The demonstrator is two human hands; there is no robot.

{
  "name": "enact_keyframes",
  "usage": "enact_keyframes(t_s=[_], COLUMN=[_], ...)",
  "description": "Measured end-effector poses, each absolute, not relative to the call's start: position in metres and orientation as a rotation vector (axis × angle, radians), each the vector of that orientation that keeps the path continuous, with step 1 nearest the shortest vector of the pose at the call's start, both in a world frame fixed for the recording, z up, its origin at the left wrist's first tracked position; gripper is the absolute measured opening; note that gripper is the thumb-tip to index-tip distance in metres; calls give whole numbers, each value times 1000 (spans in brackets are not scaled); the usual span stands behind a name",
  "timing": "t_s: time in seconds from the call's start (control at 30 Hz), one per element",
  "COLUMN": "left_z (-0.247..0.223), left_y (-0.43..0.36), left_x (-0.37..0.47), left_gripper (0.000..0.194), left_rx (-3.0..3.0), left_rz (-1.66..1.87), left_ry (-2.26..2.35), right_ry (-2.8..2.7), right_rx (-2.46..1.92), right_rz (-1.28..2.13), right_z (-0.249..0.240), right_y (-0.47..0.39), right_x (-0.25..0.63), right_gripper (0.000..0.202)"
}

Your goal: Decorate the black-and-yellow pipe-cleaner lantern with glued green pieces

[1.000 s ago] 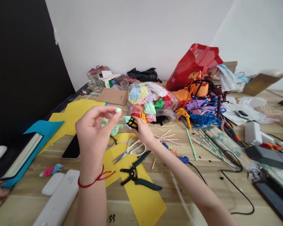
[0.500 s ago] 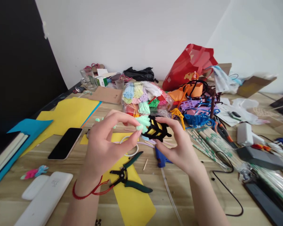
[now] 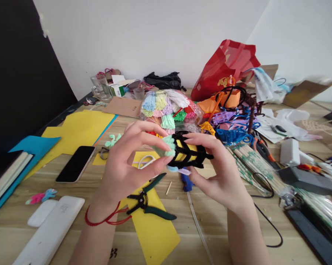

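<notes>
Between both hands, above the table, is a craft piece [image 3: 190,151] of fuzzy black pipe cleaners crossing over a yellow body. Mint-green fuzzy loops [image 3: 170,144] form its left end. My left hand [image 3: 132,158] pinches that green end between thumb and fingers. Around the black end on the right curl the thumb and fingers of my right hand [image 3: 219,171]. A light blue and lilac bit shows at the underside. Below my hands lie green-handled pliers [image 3: 142,198] on yellow paper [image 3: 160,235], and a blue glue gun [image 3: 187,181] partly hidden by the craft piece.
A phone [image 3: 76,163], a white case [image 3: 55,228] and yellow sheets [image 3: 83,127] lie left. Bagged pipe cleaners [image 3: 167,106] sit behind my hands, with a red bag [image 3: 226,70] beyond. Wrapped sticks [image 3: 255,165] and a black cable [image 3: 276,230] are on the right.
The craft piece has turned slightly, showing more of its black and yellow side and the pale strip beneath. My left fingers have shifted over the green end. The view has moved a little.
</notes>
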State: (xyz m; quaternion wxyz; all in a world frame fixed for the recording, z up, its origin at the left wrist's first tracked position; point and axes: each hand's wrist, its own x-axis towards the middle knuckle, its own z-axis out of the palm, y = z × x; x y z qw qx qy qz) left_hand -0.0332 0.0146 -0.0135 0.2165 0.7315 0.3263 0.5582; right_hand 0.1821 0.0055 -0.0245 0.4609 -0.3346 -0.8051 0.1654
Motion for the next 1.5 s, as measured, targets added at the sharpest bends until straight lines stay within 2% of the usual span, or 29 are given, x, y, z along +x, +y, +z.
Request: enact_keyframes(t_s=[0.23, 0.37, 0.5, 0.7, 0.9, 1.03, 1.2, 1.5], left_z=[-12, -10, -10, -12, -11, -12, -13, -10], left_y=[14, 12, 9, 8, 9, 9, 9, 11], left_x=[-33, -29, -25, -20, -22, -24, -27, -28], left_gripper=[17, 14, 13, 16, 16, 23, 28, 22], left_rx=[1886, 1848, 1801, 1763, 1799, 1859, 1865, 1970], left_rz=[1510, 1593, 1640, 1630, 1596, 1512, 1455, 1414], left_ry=[749, 792, 819, 802, 794, 768, 724, 797], right_ry=[-1804, -1628, -1499, -1524, -1482, -1355, -1330, -1365], right_rx=[-739, -780, -901, -828, -807, -847, -856, -852], right_rz=[590, 423, 342, 689, 976, 1025, 1060, 981], right_z=[-27, -31, -35, -30, -25, -27, -28, -32], right_y=[6, 12, 13, 10, 3, 1, 2, 1], right_x=[176, 176, 175, 171, 172, 169, 166, 161], right_gripper=[49, 39, 46, 63, 64, 71, 62, 55])
